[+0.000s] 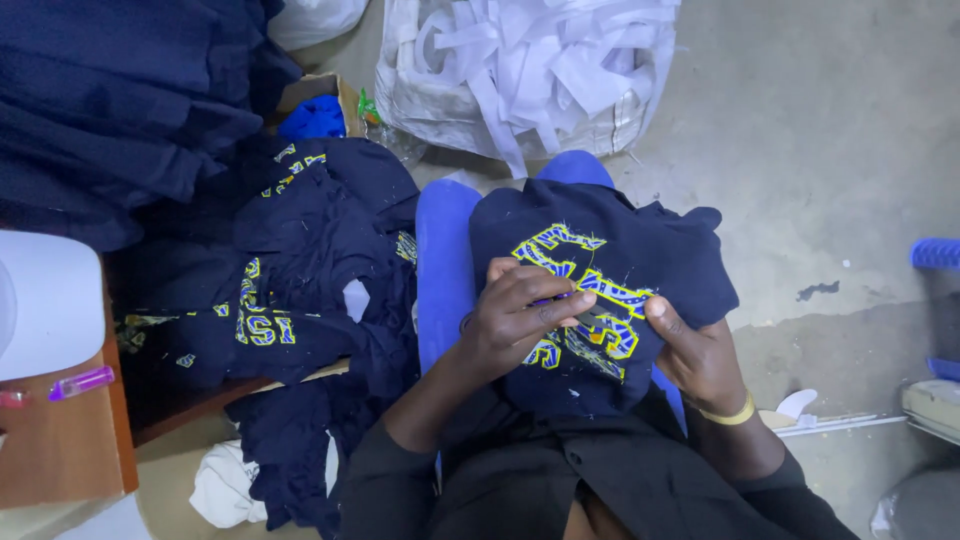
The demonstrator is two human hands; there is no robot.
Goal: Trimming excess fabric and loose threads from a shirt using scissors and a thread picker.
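A navy garment (600, 225) with yellow and blue embroidered lettering lies over my lap. My left hand (520, 315) presses on the lettering with its fingers curled, pinching at the stitching. My right hand (700, 350), with a yellow band at the wrist, grips the garment's edge from the right, its thumb on the embroidery. Whether a small tool sits between the left fingers cannot be made out.
A heap of similar navy garments (310, 260) lies to my left. A large white sack (520, 70) full of white strips stands ahead on the concrete floor (820, 130). A wooden table (60, 440) with a purple lighter (82, 382) is at the lower left.
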